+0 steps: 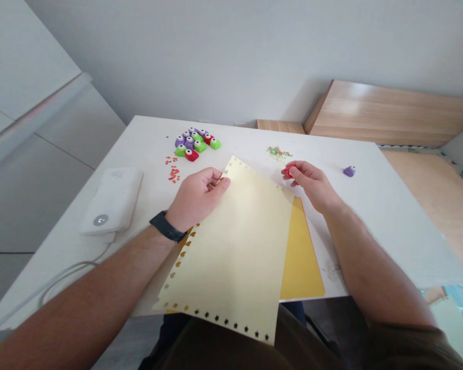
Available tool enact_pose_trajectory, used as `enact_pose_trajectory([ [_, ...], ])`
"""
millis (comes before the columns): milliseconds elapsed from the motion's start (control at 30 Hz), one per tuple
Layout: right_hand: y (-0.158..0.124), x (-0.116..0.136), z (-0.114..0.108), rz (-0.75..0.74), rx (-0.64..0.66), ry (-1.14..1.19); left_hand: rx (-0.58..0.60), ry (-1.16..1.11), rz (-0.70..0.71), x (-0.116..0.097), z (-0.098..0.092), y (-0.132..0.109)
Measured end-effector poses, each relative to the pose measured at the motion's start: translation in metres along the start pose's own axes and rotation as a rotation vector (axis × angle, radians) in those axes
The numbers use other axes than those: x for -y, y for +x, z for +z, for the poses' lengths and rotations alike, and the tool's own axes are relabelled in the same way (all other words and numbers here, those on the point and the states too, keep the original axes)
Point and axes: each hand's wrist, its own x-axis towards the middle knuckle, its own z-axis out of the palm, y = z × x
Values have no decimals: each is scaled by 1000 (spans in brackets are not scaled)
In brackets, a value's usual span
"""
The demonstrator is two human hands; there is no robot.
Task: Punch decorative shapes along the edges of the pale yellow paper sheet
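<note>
Left forearm comes in from the lower left, a black band [167,226] on the wrist. The left hand [196,198] lies knuckles up, its grip closed with thumb and fingers pinching the far left edge of the pale sheet [235,246], close to its far corner. Right forearm reaches in from the lower right. The right hand [312,186] is just beyond the sheet's far right corner, with its fingers curled and its grip shut around a small red punch [288,170]; most of the punch is hidden. The pale sheet is thin cream paper lying flat in the middle of the white bench [389,205]. Its long axis runs from the person outward, the far end leaning a little right, and the near short edge hangs off the bench over the lap. Rows of small cut-outs border the sheet: stars along the near edge, other shapes up the left side, dots along the far edge. A darker yellow sheet [301,257] lies under it, showing on the right. At the back left is a cluster of punches [196,143], chunky plastic in purple, green and red, with red scraps [173,172] beside it. A confetti pile [279,152] lies near the right hand. A lone purple punch [349,171] lies further right. On the left is a smooth white device [111,200] with a cable [61,277].
</note>
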Motion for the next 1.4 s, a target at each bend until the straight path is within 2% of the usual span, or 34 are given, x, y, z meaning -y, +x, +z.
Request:
enact_pose_trajectory([
  [400,-4,6,-16,84,161,-49,-33,-49,7,-2,-4,1],
  [667,-5,8,-18,75,188,-74,-53,-26,18,-6,-6,1],
  [867,-3,5,-19,50,57,-84,-57,-38,18,-5,-6,1],
  [1067,-3,0,-20,61,190,-69,-59,-56,10,-4,-5,1],
  [1233,-2,1,-19,72,107,-79,-67,-58,8,-6,-5,1],
  [1400,-3,2,-20,64,188,-57,-77,-50,20,-8,-6,1],
])
